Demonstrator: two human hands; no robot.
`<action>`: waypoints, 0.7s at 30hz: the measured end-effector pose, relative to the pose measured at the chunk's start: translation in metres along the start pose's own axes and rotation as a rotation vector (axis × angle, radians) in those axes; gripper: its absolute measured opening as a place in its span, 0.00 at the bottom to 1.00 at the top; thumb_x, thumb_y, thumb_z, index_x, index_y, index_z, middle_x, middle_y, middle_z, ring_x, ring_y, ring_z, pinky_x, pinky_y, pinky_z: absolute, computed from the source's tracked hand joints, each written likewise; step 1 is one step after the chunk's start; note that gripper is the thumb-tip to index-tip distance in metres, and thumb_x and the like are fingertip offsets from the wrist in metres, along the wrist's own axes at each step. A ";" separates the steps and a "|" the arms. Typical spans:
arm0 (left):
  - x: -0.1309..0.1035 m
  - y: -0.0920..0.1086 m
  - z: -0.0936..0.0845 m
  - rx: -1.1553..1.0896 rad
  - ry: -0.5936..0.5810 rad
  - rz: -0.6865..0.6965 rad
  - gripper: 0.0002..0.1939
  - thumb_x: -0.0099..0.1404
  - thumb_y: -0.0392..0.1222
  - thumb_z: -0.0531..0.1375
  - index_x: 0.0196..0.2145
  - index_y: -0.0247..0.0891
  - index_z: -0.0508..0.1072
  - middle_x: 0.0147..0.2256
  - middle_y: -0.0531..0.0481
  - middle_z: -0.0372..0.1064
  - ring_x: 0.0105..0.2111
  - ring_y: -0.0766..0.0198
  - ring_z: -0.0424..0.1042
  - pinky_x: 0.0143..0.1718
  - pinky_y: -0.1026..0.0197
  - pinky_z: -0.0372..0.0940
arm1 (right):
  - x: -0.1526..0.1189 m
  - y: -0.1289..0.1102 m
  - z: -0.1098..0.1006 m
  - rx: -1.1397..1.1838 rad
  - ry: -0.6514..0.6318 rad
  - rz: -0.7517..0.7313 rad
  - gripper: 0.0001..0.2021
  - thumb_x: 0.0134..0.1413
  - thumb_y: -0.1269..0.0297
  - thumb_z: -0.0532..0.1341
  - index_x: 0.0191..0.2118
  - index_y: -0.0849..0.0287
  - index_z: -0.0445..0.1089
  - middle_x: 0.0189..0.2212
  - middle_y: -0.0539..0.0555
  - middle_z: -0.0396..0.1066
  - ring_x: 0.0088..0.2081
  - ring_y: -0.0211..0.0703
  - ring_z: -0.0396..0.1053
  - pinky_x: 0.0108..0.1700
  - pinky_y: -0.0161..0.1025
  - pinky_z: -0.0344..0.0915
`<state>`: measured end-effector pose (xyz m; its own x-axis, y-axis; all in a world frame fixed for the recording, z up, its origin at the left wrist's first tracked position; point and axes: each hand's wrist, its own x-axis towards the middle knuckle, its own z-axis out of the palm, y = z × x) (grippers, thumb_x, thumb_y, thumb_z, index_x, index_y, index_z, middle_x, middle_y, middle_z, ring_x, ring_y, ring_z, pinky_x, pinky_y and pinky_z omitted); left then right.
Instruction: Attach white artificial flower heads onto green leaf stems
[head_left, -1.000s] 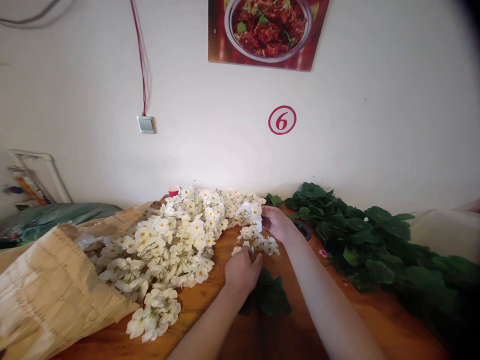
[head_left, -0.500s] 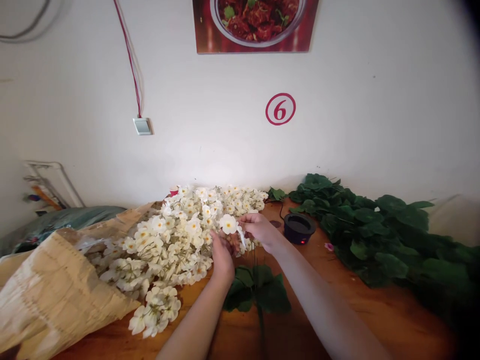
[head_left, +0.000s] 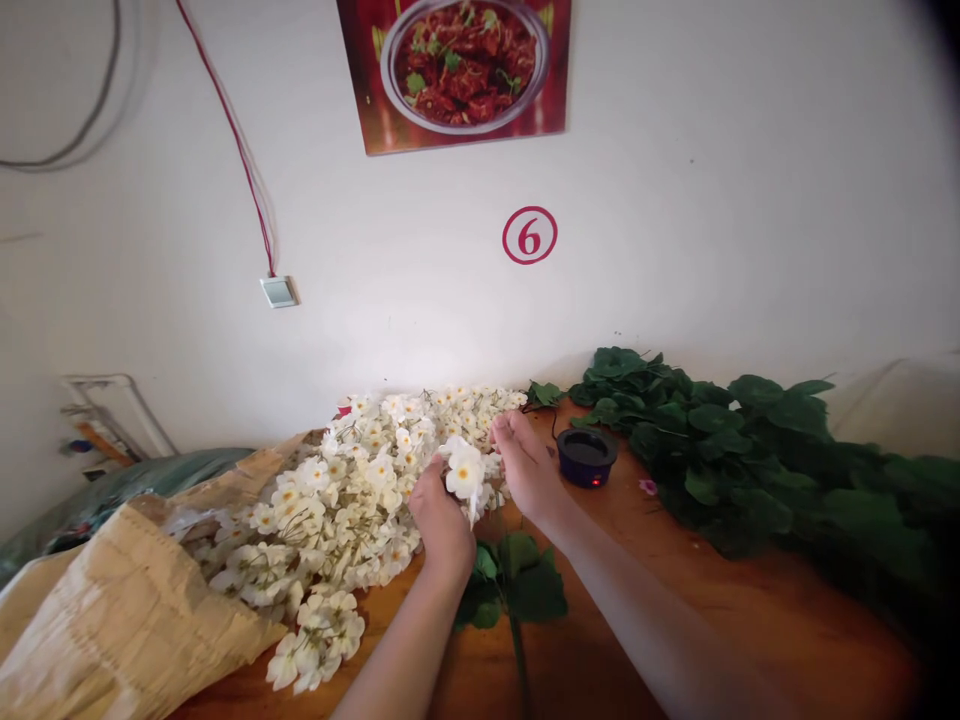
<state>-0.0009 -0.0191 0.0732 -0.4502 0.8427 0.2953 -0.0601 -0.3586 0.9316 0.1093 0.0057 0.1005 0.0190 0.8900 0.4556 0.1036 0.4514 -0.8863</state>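
My left hand (head_left: 441, 512) is closed on a white flower (head_left: 465, 470) with a yellow centre, which faces me above the table. Just right of it, my right hand (head_left: 525, 465) has its fingers pinched together; what they hold, if anything, is too small to make out. A large pile of white flowers (head_left: 367, 480) lies behind and left of my hands. Below them, a green leafy stem (head_left: 525, 590) lies on the wooden table (head_left: 667, 620), partly hidden by my left wrist.
A small dark round pot (head_left: 587, 458) with a red light stands right of my right hand. Green leaves (head_left: 720, 440) are heaped at the right. A brown paper wrapper (head_left: 127, 610) lies at the left. The wall (head_left: 637, 250) rises behind.
The view has tilted and shifted. My right hand has moved up and away from the flower, which now sits by my left fingers, its face turned slightly.
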 end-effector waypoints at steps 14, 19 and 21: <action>0.011 0.044 0.061 -0.336 -0.290 0.374 0.20 0.55 0.37 0.60 0.13 0.37 0.53 0.19 0.55 0.53 0.22 0.70 0.54 0.24 0.65 0.53 | 0.006 -0.034 -0.032 0.451 -0.016 -0.015 0.22 0.48 0.54 0.65 0.19 0.56 0.51 0.16 0.42 0.47 0.20 0.32 0.43 0.22 0.34 0.43; 0.012 0.044 0.060 -0.356 -0.345 0.399 0.20 0.57 0.34 0.59 0.14 0.36 0.53 0.20 0.55 0.53 0.23 0.70 0.54 0.25 0.65 0.53 | 0.011 -0.037 -0.035 0.650 -0.037 0.129 0.16 0.40 0.59 0.70 0.30 0.54 0.62 0.17 0.41 0.57 0.19 0.32 0.51 0.23 0.32 0.49; 0.015 0.045 0.055 -0.320 -0.328 0.420 0.20 0.57 0.34 0.59 0.14 0.36 0.54 0.20 0.55 0.53 0.22 0.70 0.54 0.25 0.65 0.53 | 0.012 -0.038 -0.037 0.590 -0.077 0.163 0.15 0.40 0.57 0.69 0.30 0.56 0.64 0.17 0.42 0.57 0.19 0.32 0.51 0.22 0.32 0.48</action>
<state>0.0390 -0.0006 0.1308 -0.1994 0.6646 0.7201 -0.2244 -0.7463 0.6266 0.1421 -0.0034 0.1428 -0.0859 0.9427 0.3225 -0.4625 0.2490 -0.8509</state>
